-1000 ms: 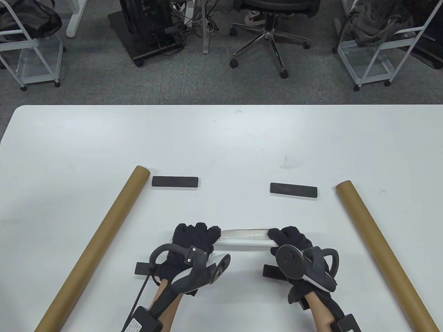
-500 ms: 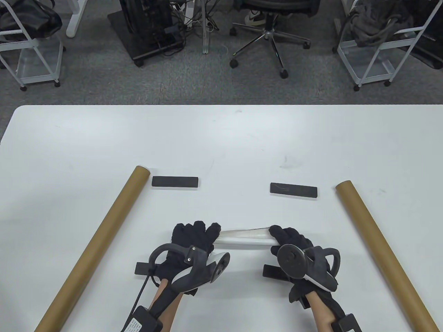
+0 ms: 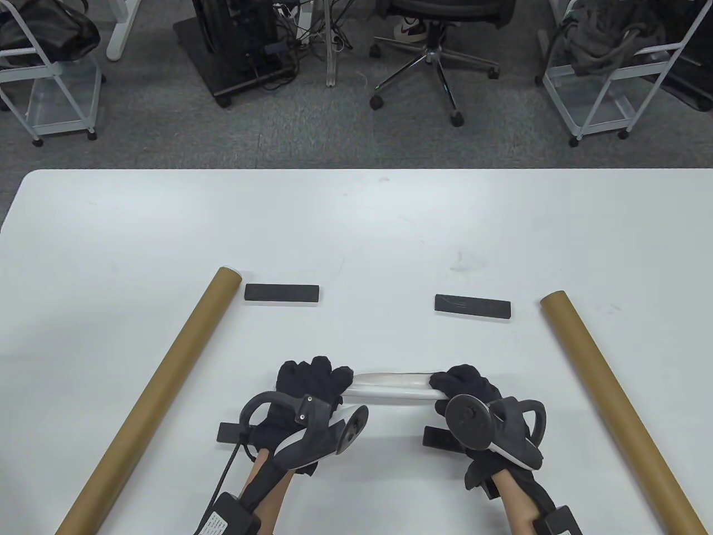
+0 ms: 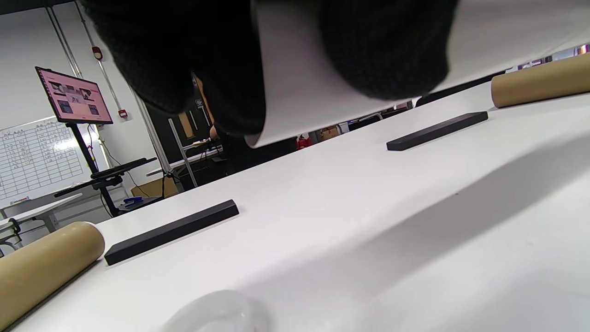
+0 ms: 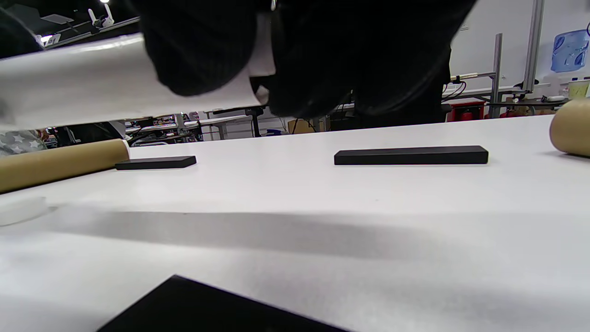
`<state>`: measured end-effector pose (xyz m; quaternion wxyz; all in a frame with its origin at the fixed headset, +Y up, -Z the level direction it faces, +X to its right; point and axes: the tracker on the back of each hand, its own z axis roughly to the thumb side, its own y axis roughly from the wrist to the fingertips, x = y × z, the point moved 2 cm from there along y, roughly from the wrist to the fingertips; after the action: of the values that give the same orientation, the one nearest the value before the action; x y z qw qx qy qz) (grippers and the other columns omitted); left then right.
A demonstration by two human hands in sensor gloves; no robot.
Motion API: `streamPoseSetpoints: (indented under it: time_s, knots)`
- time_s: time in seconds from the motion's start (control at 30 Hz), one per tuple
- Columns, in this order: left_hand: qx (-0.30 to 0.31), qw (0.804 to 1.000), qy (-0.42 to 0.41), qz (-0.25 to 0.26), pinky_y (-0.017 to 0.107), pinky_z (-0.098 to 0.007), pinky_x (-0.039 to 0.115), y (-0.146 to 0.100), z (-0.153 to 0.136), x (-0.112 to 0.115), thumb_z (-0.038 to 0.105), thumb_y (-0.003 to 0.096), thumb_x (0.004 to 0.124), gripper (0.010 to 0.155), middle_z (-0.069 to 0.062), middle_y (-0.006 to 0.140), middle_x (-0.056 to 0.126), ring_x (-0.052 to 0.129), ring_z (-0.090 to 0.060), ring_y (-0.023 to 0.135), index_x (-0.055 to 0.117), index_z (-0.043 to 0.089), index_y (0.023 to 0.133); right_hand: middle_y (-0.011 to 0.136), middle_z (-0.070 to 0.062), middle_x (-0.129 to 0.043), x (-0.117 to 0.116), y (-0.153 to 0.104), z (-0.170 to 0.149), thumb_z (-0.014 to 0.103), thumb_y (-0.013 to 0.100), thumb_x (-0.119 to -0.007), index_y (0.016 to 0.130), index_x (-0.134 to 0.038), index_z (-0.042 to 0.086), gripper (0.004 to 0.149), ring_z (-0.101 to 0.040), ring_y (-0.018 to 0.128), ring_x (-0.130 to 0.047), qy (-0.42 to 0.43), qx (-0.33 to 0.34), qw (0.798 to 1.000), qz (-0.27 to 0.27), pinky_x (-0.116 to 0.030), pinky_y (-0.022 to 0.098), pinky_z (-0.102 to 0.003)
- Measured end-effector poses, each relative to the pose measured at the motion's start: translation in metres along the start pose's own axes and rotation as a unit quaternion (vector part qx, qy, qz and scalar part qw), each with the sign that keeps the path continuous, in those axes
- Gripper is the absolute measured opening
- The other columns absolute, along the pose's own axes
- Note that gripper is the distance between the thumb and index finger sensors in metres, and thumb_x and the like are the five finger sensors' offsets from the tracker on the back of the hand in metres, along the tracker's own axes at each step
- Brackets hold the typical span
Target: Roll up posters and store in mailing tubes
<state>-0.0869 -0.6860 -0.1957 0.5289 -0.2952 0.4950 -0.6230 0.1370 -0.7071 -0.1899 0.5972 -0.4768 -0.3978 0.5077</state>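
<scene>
A rolled white poster (image 3: 390,385) is held a little above the table between both hands. My left hand (image 3: 312,382) grips its left end and my right hand (image 3: 462,384) grips its right end. In the left wrist view the roll (image 4: 295,87) runs under the gloved fingers (image 4: 382,50); in the right wrist view the roll (image 5: 83,83) passes under the fingers (image 5: 203,46) and casts a shadow on the table. A brown mailing tube (image 3: 150,401) lies diagonally at the left, a second tube (image 3: 615,412) at the right.
Two black bars (image 3: 282,293) (image 3: 472,306) lie beyond the hands. Two more black bars (image 3: 229,433) (image 3: 437,437) lie near the wrists. A clear round object (image 4: 216,311) sits on the table close to the left wrist. Chairs and carts stand beyond the table's far edge.
The roll looks slightly tighter and more level than before. Both hands stay at its ends, with small finger shifts.
</scene>
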Motion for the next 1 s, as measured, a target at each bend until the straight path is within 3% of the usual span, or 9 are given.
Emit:
streamPoseSetpoints:
  time_s: [0.23,0.4,0.5,0.57,0.73,0.8,1.0]
  knots:
    - [0.001,1.000,0.000,-0.003,0.075,-0.052,0.075,-0.0001,-0.0010,0.0006,0.043,0.0477,0.072,0.058,0.004,0.099,0.083,0.097,-0.017,0.073,0.066,0.039,0.105,0.094,-0.012,-0.078,0.0004,0.0003,-0.0003,0.030,0.048,-0.074,0.099,-0.068,0.016,0.053,-0.027,0.066,-0.093,0.009,0.000,1.000,0.000,-0.077,0.063,-0.057]
    - [-0.003,1.000,-0.008,0.008,0.076,-0.053,0.074,-0.0005,-0.0013,-0.0009,0.041,0.0497,0.066,0.072,0.005,0.098,0.083,0.096,-0.018,0.073,0.042,0.024,0.116,0.094,-0.012,-0.081,0.0020,0.0000,-0.0035,0.030,0.049,-0.072,0.100,-0.065,0.015,0.054,-0.028,0.066,-0.096,0.017,-0.006,1.000,-0.004,-0.079,0.062,-0.056]
    - [-0.002,1.000,-0.013,0.007,0.076,-0.053,0.074,0.0001,-0.0011,0.0002,0.041,0.0504,0.062,0.069,0.002,0.098,0.083,0.096,-0.019,0.072,0.043,0.025,0.115,0.098,-0.016,-0.076,0.0017,0.0005,-0.0032,0.029,0.052,-0.069,0.103,-0.061,0.012,0.054,-0.031,0.070,-0.094,0.023,-0.004,1.000,0.001,-0.077,0.063,-0.058]
    - [-0.002,1.000,-0.023,0.006,0.076,-0.053,0.074,-0.0002,-0.0017,0.0005,0.043,0.0501,0.061,0.067,0.002,0.097,0.083,0.095,-0.019,0.071,0.043,0.029,0.113,0.099,-0.017,-0.072,0.0013,0.0001,-0.0020,0.031,0.049,-0.074,0.104,-0.058,0.013,0.060,-0.031,0.071,-0.091,0.025,0.000,1.000,0.001,-0.075,0.064,-0.059]
    - [0.003,1.000,-0.008,0.016,0.075,-0.052,0.076,-0.0007,-0.0005,-0.0010,0.048,0.0458,0.072,0.064,0.007,0.091,0.086,0.097,-0.015,0.067,0.050,0.039,0.106,0.093,-0.011,-0.076,0.0028,-0.0007,0.0019,0.032,0.047,-0.077,0.097,-0.067,0.022,0.052,-0.027,0.066,-0.092,-0.008,-0.004,1.000,-0.008,-0.076,0.063,-0.057]
    - [0.006,1.000,0.000,0.017,0.075,-0.051,0.077,-0.0010,0.0003,-0.0014,0.048,0.0455,0.073,0.057,0.008,0.090,0.087,0.098,-0.014,0.066,0.059,0.040,0.101,0.095,-0.012,-0.074,0.0026,-0.0008,0.0024,0.032,0.047,-0.077,0.095,-0.070,0.022,0.050,-0.028,0.067,-0.091,-0.009,-0.003,1.000,-0.008,-0.075,0.064,-0.058]
    - [0.006,1.000,-0.023,0.001,0.075,-0.052,0.076,0.0002,-0.0003,0.0016,0.047,0.0459,0.073,0.055,0.007,0.092,0.088,0.099,-0.016,0.070,0.065,0.039,0.099,0.093,-0.011,-0.074,0.0023,-0.0011,0.0026,0.032,0.047,-0.076,0.095,-0.071,0.022,0.050,-0.026,0.065,-0.090,-0.011,-0.004,1.000,0.000,-0.077,0.062,-0.056]
